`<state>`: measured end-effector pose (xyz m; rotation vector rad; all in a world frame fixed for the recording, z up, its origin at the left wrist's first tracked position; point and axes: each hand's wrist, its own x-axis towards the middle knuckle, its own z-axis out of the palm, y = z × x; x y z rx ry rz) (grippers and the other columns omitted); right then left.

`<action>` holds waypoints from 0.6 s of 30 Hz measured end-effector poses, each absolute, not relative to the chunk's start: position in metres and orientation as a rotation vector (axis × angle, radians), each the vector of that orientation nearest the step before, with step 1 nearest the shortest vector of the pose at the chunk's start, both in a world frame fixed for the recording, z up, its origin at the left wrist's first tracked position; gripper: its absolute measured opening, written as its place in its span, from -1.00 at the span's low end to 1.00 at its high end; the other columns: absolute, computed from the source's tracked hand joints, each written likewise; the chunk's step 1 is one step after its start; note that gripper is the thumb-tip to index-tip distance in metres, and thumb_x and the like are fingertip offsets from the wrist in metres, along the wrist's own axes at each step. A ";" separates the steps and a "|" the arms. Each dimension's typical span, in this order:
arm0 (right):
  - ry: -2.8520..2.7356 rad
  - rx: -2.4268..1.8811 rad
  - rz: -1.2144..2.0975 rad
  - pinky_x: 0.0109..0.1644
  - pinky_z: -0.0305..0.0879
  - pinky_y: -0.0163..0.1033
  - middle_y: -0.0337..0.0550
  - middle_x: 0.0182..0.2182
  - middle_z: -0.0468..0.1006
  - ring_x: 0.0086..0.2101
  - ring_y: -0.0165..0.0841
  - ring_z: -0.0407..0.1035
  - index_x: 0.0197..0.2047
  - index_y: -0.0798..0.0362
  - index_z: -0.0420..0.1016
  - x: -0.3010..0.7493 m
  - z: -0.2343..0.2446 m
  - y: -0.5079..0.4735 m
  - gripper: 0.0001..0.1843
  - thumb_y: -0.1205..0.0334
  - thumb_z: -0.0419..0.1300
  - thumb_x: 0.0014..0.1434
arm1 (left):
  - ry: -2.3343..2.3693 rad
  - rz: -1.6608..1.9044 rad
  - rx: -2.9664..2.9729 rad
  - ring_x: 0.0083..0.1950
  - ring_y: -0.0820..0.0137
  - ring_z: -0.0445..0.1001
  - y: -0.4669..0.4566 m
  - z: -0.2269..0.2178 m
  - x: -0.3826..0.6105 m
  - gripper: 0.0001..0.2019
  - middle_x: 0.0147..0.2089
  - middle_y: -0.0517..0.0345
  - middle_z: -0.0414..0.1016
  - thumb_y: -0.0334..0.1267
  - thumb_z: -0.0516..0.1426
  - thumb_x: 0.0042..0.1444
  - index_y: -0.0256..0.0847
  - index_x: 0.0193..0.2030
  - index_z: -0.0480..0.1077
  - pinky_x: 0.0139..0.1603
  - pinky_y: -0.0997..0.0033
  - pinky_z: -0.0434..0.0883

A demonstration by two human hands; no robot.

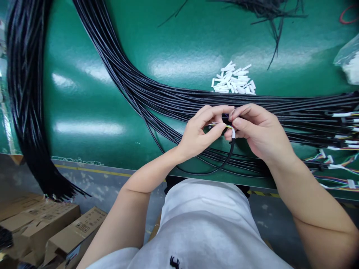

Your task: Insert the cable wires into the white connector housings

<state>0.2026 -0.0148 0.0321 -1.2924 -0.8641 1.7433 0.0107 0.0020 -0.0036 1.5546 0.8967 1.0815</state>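
Note:
Close together over the bench, both hands work at the end of one black cable (231,149). Thin coloured wires (227,126) fan out of its white sleeve (233,133). My left hand (203,127) is closed, thumb and fingers pinching these wires. My right hand (252,129) is closed too, its fingertips beside the sleeve at a fine wire; what exactly sits between them is partly hidden. From the sleeve the cable bends down and loops left under my wrist. Just behind the hands runs a thick bundle of black cables (157,91).
A pile of small white connector housings (235,80) lies beyond the bundle. Finished-looking cable ends with white connectors (331,158) are at right. Black scraps (260,9) and a clear plastic bag (349,61) lie farther back. Another cable bundle (26,93) hangs over the left edge, above cardboard boxes (75,231).

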 end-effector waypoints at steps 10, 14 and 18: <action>-0.858 -1.266 1.783 -0.36 0.58 -0.23 -0.28 -0.37 0.58 -0.48 -0.40 0.51 -0.28 -0.04 0.58 0.201 0.032 -0.013 -0.58 -0.05 0.64 0.01 | 0.861 0.879 1.067 -0.30 0.53 0.64 0.003 0.018 0.008 -0.56 -0.23 0.16 0.67 0.21 0.29 0.27 -0.20 -0.15 0.58 -0.19 0.46 0.62; -0.830 -1.203 1.863 -0.35 0.58 -0.28 -0.28 -0.36 0.61 -0.47 -0.41 0.54 -0.28 -0.01 0.60 0.203 0.031 -0.012 -0.61 0.04 0.65 0.00 | 0.744 0.702 0.923 -0.31 0.51 0.69 0.013 0.014 -0.001 -0.59 -0.25 0.17 0.72 0.18 0.33 0.23 -0.17 -0.15 0.60 -0.24 0.52 0.64; -0.810 -1.192 1.907 -0.38 0.57 -0.28 -0.29 -0.40 0.62 -0.50 -0.42 0.54 -0.30 0.00 0.58 0.205 0.030 -0.012 -0.59 0.05 0.67 -0.04 | 0.721 0.654 0.848 -0.31 0.48 0.71 0.017 0.008 -0.004 -0.54 -0.24 0.15 0.74 0.23 0.36 0.17 -0.15 -0.13 0.60 -0.29 0.54 0.65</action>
